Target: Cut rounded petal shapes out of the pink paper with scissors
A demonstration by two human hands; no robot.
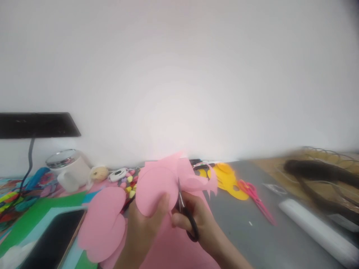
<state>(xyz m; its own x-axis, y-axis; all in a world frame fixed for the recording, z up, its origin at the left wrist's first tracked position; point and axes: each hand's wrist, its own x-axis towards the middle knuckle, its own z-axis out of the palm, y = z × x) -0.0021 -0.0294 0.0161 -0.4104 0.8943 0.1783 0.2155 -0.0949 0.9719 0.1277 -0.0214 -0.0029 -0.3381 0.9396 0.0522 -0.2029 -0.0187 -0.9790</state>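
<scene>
My left hand (143, 228) is closed on a pink paper sheet (159, 186), thumb pressed on a rounded cut shape held upright. My right hand (199, 220) grips black-handled scissors (185, 213), fingers through the loops, blades up against the pink paper's edge. More pink cut-out shapes (103, 224) lie on the table just left of my hands. A larger pink sheet (179, 250) lies under my wrists.
A dark phone (53, 243) lies at the lower left on green and light blue paper (36, 213). A white mug (70, 168), coloured beads (129, 183), yellow cut-outs (227, 179), pink scissors (256, 198) and a white roll (316, 231) sit around on the grey table (252, 239).
</scene>
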